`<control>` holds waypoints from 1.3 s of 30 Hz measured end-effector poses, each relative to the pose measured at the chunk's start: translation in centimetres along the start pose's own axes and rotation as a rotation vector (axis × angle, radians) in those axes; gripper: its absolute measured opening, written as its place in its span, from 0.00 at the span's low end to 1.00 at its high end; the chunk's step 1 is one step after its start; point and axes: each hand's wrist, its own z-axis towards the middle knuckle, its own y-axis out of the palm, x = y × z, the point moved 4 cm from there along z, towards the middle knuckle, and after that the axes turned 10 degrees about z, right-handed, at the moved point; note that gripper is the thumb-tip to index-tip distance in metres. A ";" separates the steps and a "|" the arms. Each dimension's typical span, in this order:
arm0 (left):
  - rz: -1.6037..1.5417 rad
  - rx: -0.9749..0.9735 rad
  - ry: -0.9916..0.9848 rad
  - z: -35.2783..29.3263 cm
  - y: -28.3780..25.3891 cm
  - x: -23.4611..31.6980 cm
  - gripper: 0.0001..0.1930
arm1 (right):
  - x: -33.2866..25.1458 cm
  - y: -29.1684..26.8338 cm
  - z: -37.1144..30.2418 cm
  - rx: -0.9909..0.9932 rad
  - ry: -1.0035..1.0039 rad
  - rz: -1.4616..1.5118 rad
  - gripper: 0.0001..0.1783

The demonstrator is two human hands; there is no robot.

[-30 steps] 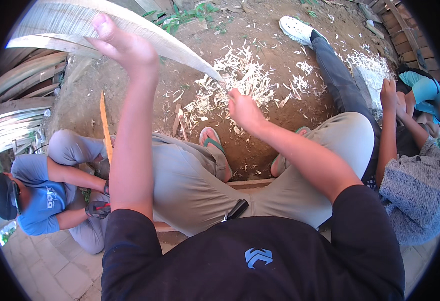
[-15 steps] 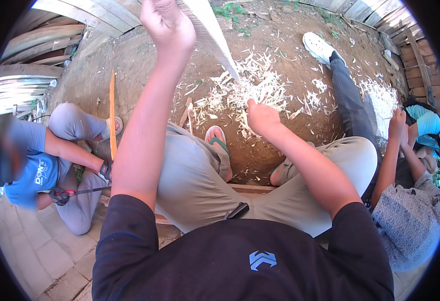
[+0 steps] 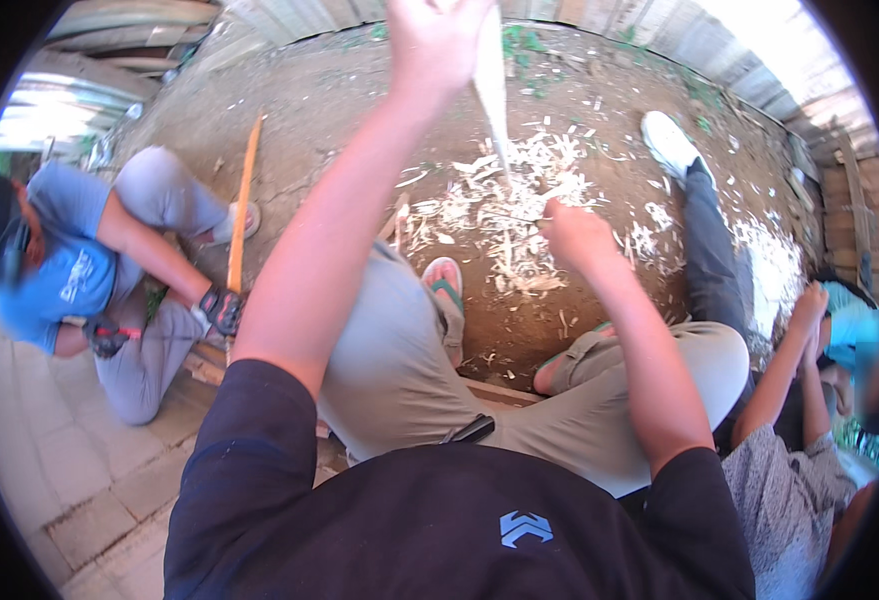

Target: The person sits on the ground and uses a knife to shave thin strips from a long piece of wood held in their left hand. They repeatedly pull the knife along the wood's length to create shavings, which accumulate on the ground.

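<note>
My left hand (image 3: 437,50) is raised at the top of the view, its fingers closed round a long pale strip of wood (image 3: 492,95). The strip tapers downward, and its tip hangs over a heap of pale shavings (image 3: 519,200). Its upper end is out of the picture. My right hand (image 3: 577,238) is closed in a fist to the right of the heap, just below the strip's tip. A thin dark line shows beside this fist against the shavings, too faint to name.
A person with dark gloves (image 3: 222,310) crouches at left beside an upright orange-brown strip (image 3: 246,200). At right another person's hands (image 3: 809,305) are together, and a dark trouser leg (image 3: 709,240) reaches over the dirt. Plank walls (image 3: 649,30) stand behind.
My left hand has swung to the right with the wood strip, which now hangs more upright. My right fist sits slightly farther right and lower. The view has shifted a little.
</note>
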 end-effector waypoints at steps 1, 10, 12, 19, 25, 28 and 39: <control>-0.031 0.021 0.028 0.1 0.3 -0.1 0.42 | 0.3 -0.7 -0.3 0.029 -0.016 0.014 0.17; -0.146 -0.200 -0.074 0.1 -0.2 -0.8 0.33 | 1.1 -10.0 -1.9 0.315 -0.239 0.512 0.13; -0.123 -0.163 -0.074 0.1 0.0 -1.2 0.33 | 0.7 -11.9 -2.8 0.345 -0.231 0.584 0.15; -0.188 -0.239 -0.069 0.0 0.5 -1.6 0.36 | 1.5 -11.5 -1.7 0.462 -0.186 0.728 0.17; -0.207 -0.171 -0.091 0.1 0.8 -2.1 0.34 | 0.2 -11.4 -2.7 0.499 -0.111 0.612 0.15; -0.175 -0.192 -0.121 0.0 1.0 -1.6 0.33 | -0.2 -11.8 -3.1 0.494 -0.059 0.598 0.14; -0.123 -0.164 -0.027 0.0 1.3 -1.5 0.34 | -1.3 -13.1 -4.9 0.603 -0.073 0.567 0.13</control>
